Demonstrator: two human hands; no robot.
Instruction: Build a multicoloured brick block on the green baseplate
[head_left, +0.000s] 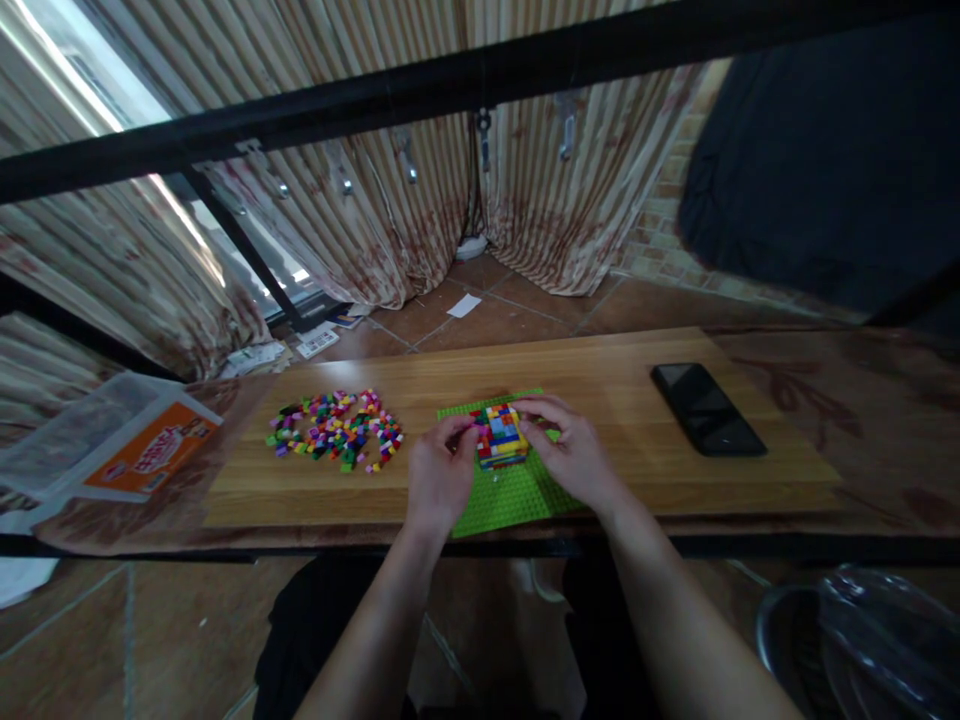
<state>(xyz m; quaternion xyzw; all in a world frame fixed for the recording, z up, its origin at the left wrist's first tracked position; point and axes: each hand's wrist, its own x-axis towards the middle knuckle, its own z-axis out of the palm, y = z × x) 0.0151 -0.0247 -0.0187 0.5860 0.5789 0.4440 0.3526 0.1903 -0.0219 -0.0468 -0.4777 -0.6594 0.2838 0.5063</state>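
Note:
A small block built of multicoloured toy bricks [504,436] stands on a green studded baseplate [499,503]. At the block's left edge, my left hand [442,470] pinches a small pink toy brick [475,428] between thumb and fingertips. My right hand [566,450] curls around the right side of the block, with thumb and fingers against it. Red, blue, white and yellow bricks show on the block's top. Fingers cover part of its left and right sides.
Loose coloured bricks [337,430] lie spread on the wooden board [630,480], left of the baseplate. A black phone [707,408] rests at the right. Beyond the board's left end is a clear plastic box [112,435] with an orange label. A dark bar [375,90] crosses above.

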